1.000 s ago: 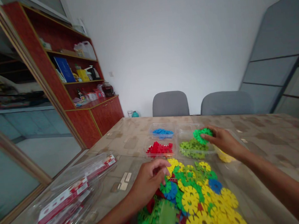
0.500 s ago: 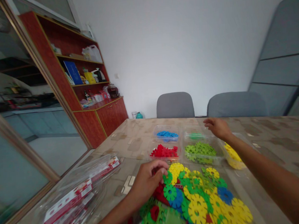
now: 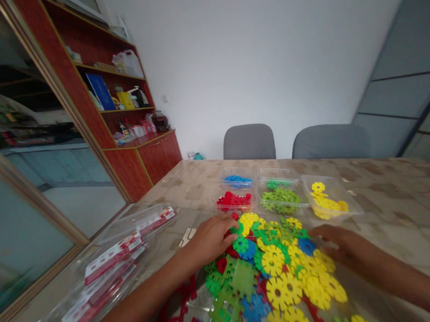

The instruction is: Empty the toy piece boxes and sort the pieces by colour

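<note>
A mixed pile of plastic interlocking pieces, with yellow notched discs [image 3: 273,260], green square pieces [image 3: 244,277] and blue discs [image 3: 306,246], covers the near part of the table. My left hand [image 3: 212,236] rests at the pile's left edge, thumb and fingers apart, beside a green disc [image 3: 241,244]. A small red piece [image 3: 235,216] shows just past its fingertips. At the right edge of the pile, my right hand [image 3: 338,243] hovers near the blue and yellow discs, slightly blurred, its fingers loosely spread with nothing visible in them.
Beyond the pile stand clear plastic boxes with blue pieces [image 3: 238,181], red pieces [image 3: 234,200], light-green pieces [image 3: 281,199] and yellow discs [image 3: 327,203]. Clear plastic packaging [image 3: 113,257] lies at left. Two grey chairs [image 3: 248,142] stand behind the table.
My right hand has come back from above the boxes on the right to the pile's right edge. My left hand stays at the pile's left side. The view has tilted down slightly.
</note>
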A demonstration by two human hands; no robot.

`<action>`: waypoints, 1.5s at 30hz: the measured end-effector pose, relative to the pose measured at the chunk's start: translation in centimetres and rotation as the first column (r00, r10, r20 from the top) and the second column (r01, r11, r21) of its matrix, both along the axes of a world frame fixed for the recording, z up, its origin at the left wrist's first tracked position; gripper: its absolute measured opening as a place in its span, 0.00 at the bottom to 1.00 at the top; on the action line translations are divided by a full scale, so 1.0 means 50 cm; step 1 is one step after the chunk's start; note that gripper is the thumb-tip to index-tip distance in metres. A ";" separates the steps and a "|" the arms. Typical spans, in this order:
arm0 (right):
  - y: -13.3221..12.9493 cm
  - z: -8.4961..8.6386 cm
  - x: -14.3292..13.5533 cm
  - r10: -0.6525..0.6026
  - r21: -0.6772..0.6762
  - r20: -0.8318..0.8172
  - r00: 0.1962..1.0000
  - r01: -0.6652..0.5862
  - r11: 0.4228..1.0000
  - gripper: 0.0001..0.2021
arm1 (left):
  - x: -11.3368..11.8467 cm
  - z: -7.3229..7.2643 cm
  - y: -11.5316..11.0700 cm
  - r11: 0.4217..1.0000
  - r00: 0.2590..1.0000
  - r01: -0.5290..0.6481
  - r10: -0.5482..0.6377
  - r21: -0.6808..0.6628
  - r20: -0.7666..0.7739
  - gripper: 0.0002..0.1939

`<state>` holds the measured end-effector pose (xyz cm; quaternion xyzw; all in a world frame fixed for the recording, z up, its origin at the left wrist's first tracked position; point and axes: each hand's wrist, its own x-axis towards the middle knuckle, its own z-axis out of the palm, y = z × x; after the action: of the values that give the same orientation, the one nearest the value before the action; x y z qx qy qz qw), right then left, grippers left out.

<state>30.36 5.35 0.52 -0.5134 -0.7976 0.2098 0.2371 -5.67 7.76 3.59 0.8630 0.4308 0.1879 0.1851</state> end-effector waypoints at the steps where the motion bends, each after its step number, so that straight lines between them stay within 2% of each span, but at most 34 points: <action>1: -0.005 -0.013 0.002 0.009 0.001 0.020 1.000 -0.010 1.000 0.17 | 0.002 -0.003 -0.003 1.000 1.000 0.006 -0.006 0.005 -0.013 0.11; 4: -0.010 -0.031 -0.012 0.056 -0.005 0.051 0.997 -0.056 0.998 0.14 | 0.006 -0.002 -0.009 0.999 0.999 0.042 -0.041 0.015 -0.033 0.12; 9: -0.034 -0.011 -0.068 0.175 -0.096 -0.057 0.983 -0.180 0.979 0.13 | 0.017 0.017 -0.020 0.983 0.982 0.181 -0.182 -0.016 -0.042 0.04; 14: -0.056 0.007 -0.066 0.162 -0.129 -0.122 0.979 -0.177 0.976 0.16 | 0.050 0.022 -0.054 0.976 0.976 0.215 -0.216 0.033 0.012 0.09; 18: -0.055 -0.009 -0.056 0.166 -0.178 -0.058 0.984 -0.174 0.968 0.26 | 0.084 0.010 -0.080 0.963 0.963 0.266 -0.268 0.049 0.040 0.24; 21: -0.052 -0.020 -0.062 0.212 -0.182 -0.021 0.977 -0.213 0.960 0.31 | 0.100 0.000 -0.086 0.954 0.954 0.298 -0.299 0.031 0.024 0.24; 23: -0.051 -0.016 -0.061 0.220 -0.182 -0.028 0.975 -0.221 0.958 0.29 | 0.105 -0.004 -0.087 0.952 0.952 0.305 -0.305 0.024 0.011 0.23; 26: -0.055 0.012 -0.046 0.145 -0.213 -0.018 0.989 -0.146 0.966 0.27 | 0.107 -0.006 -0.086 0.955 0.955 0.295 -0.295 0.018 0.015 0.22; 30: -0.071 0.052 -0.044 0.033 -0.307 0.130 0.991 0.009 0.952 0.36 | 0.110 -0.007 -0.087 0.961 0.961 0.275 -0.276 0.020 0.035 0.20; 32: -0.079 0.055 -0.058 0.006 -0.331 0.204 0.979 0.063 0.942 0.41 | 0.112 -0.009 -0.088 0.963 0.962 0.271 -0.271 0.014 0.032 0.21; 34: -0.082 0.044 -0.071 0.005 -0.322 0.212 0.977 0.065 0.944 0.43 | 0.112 -0.013 -0.088 0.964 0.963 0.266 -0.266 0.011 0.033 0.21; 38: -0.076 0.009 -0.074 0.080 -0.232 0.101 0.992 -0.055 0.971 0.31 | 0.108 -0.018 -0.087 0.965 0.963 0.261 -0.262 0.014 0.062 0.23; 40: -0.069 0.003 -0.072 0.107 -0.175 0.048 0.993 -0.097 0.980 0.26 | 0.104 -0.022 -0.086 0.964 0.961 0.265 -0.265 0.012 0.083 0.23; 44: -0.056 0.032 -0.083 0.233 -0.150 -0.041 0.972 -0.237 0.960 0.13 | 0.092 -0.032 -0.084 0.974 0.962 0.225 -0.225 0.020 0.152 0.20; 45: -0.052 0.042 -0.085 0.259 -0.156 -0.053 0.964 -0.264 0.952 0.13 | 0.089 -0.034 -0.083 0.979 0.964 0.205 -0.205 0.015 0.167 0.19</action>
<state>26.10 2.74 2.60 -0.4175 -0.8349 0.3117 0.1776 -1.20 3.59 1.90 0.8838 0.3224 0.2392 0.2403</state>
